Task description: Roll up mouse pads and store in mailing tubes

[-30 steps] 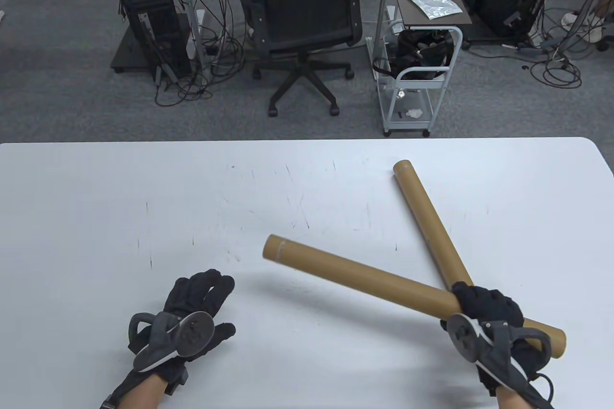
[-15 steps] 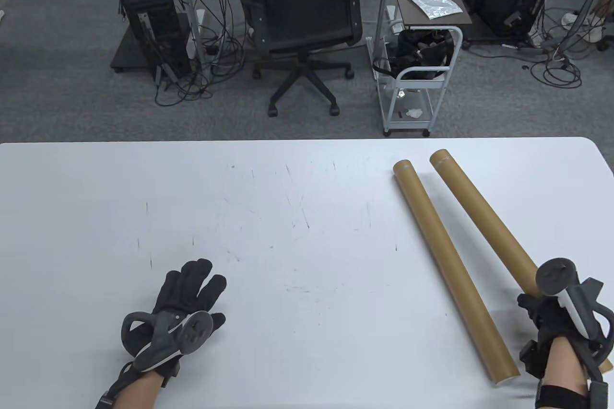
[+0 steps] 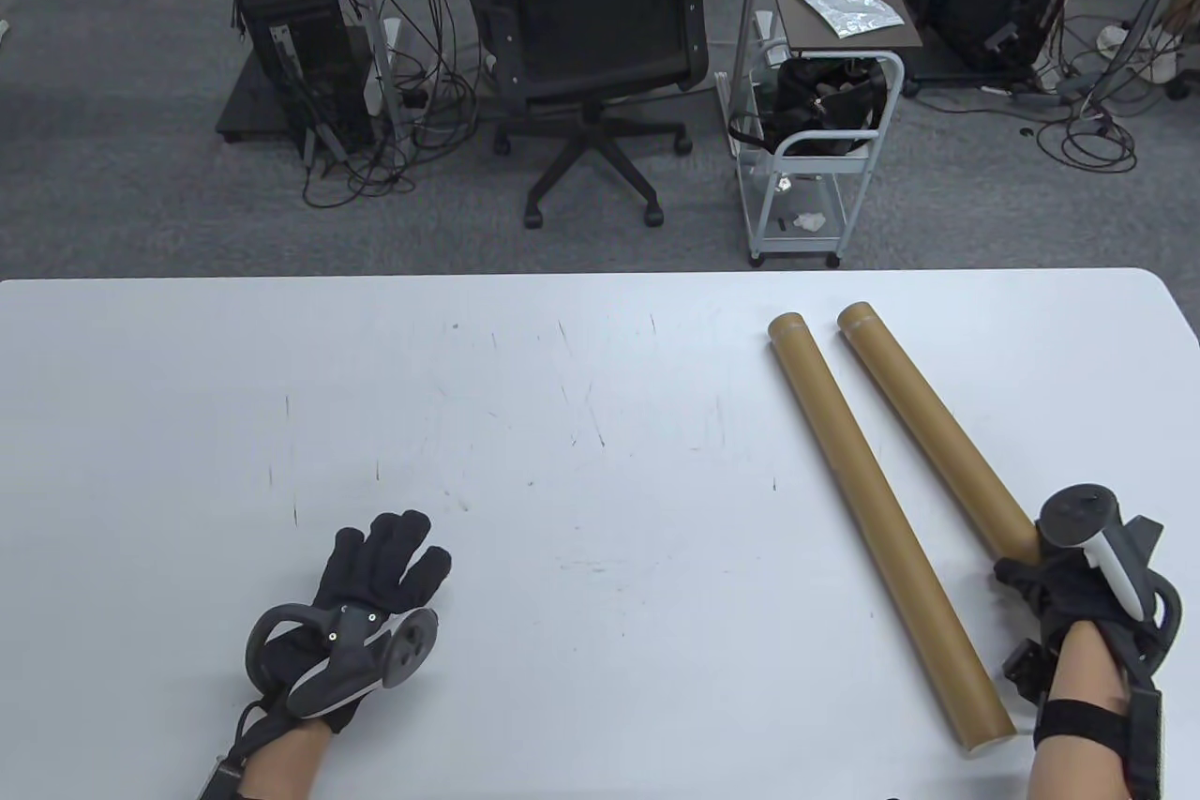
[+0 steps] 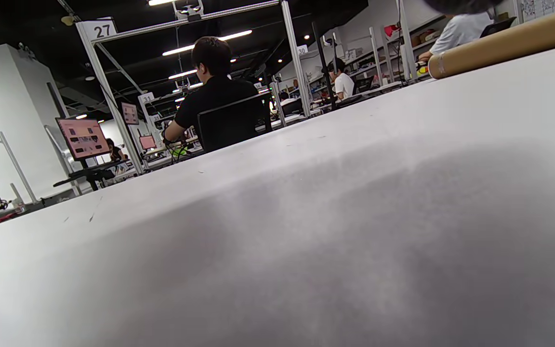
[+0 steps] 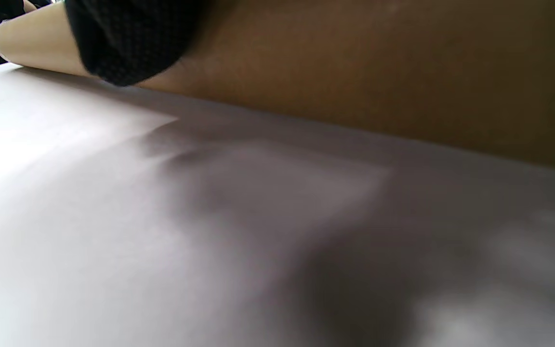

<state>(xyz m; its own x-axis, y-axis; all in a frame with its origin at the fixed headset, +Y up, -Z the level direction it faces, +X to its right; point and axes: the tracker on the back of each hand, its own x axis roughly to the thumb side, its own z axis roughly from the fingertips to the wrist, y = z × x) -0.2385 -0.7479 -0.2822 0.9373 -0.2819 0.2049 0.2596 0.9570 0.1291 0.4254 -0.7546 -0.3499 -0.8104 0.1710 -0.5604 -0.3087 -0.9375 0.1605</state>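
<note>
Plainly unlabelled brown tubes (image 3: 886, 523), right hand (image 3: 1078, 589) gripping one — "27" sign (image 4: 100, 31) behind.

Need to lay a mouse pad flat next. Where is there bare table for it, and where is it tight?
Bare table runs from the left hand across to the left tube, and up to the far edge. It is tight on the right: both tubes lie close together, and the right hand is on the right tube.

Right tube (image 3: 937, 425) near end hidden under right hand (image 3: 1078, 584); grip unclear.
</note>
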